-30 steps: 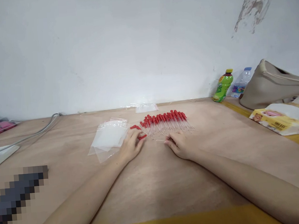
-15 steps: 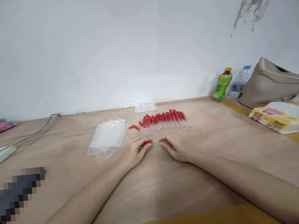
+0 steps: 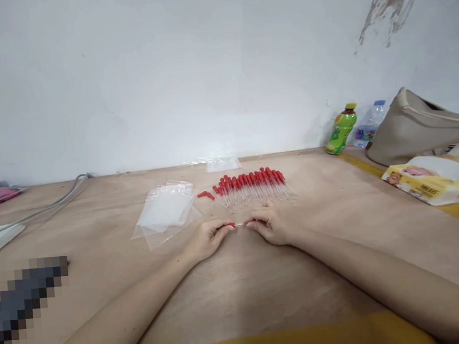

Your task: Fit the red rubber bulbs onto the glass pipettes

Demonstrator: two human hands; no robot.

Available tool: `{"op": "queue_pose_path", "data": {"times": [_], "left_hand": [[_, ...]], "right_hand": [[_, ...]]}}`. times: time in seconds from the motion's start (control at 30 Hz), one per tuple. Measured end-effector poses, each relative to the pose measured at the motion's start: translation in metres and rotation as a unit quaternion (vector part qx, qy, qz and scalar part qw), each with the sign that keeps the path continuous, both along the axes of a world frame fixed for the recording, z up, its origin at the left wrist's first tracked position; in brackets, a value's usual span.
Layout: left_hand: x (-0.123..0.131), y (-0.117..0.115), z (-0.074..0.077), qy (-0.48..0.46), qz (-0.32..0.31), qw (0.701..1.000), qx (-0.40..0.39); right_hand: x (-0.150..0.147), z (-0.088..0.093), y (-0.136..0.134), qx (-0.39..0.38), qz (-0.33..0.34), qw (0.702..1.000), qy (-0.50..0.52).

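My left hand (image 3: 211, 238) is closed on a red rubber bulb (image 3: 232, 225), pinching it between thumb and fingers. From its right a thin clear dropper tube (image 3: 239, 224) runs across to my right hand (image 3: 271, 227), whose thumb and index finger pinch it. The bulb and the tube are in line and meet; how deep the tube sits cannot be seen. Just beyond my hands lies a row of several droppers (image 3: 250, 183) with red bulbs on the far side and clear tubes pointing toward me. Two loose red bulbs (image 3: 205, 194) rest to the left of that row.
Clear zip bags (image 3: 166, 206) are stacked left of the droppers, with another bag (image 3: 223, 164) near the wall. On the right stand a green bottle (image 3: 341, 131), a clear bottle (image 3: 371, 124), a beige bag (image 3: 404, 126) and a tissue pack (image 3: 433, 182). A cable (image 3: 60, 195) lies left.
Both hands have come slightly nearer to me, and the fingers have closed in on the bulb and tube. Less of the red bulb shows now. The things on the table have stayed put.
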State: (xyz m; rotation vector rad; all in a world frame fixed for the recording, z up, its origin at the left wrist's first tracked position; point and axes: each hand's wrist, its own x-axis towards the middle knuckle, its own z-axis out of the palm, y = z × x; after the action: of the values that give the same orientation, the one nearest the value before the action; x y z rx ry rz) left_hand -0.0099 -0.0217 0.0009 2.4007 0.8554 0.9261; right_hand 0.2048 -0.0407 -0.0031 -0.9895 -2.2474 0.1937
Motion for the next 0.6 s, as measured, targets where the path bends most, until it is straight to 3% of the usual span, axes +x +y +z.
{"op": "queue_pose_path", "data": {"times": [0.13, 0.27, 0.43, 0.6], "left_hand": [[0.0011, -0.0024, 0.0018, 0.040, -0.008, 0.999, 0.005], [0.0025, 0.0007, -0.0004, 0.032, 0.035, 0.998, 0.036], [-0.0003, 0.0043, -0.0020, -0.009, 0.071, 0.997, 0.038], [0.0001, 0.0011, 0.0014, -0.011, 0.054, 0.998, 0.019]], "right_hand": [[0.0023, 0.0023, -0.0005, 0.063, -0.002, 0.995, -0.072], [-0.0010, 0.0004, -0.0028, 0.170, -0.037, 0.976, -0.130], [0.0020, -0.0013, 0.0009, 0.135, -0.037, 0.989, -0.045], [0.0050, 0.0008, 0.0008, 0.097, -0.027, 0.995, -0.007]]}}
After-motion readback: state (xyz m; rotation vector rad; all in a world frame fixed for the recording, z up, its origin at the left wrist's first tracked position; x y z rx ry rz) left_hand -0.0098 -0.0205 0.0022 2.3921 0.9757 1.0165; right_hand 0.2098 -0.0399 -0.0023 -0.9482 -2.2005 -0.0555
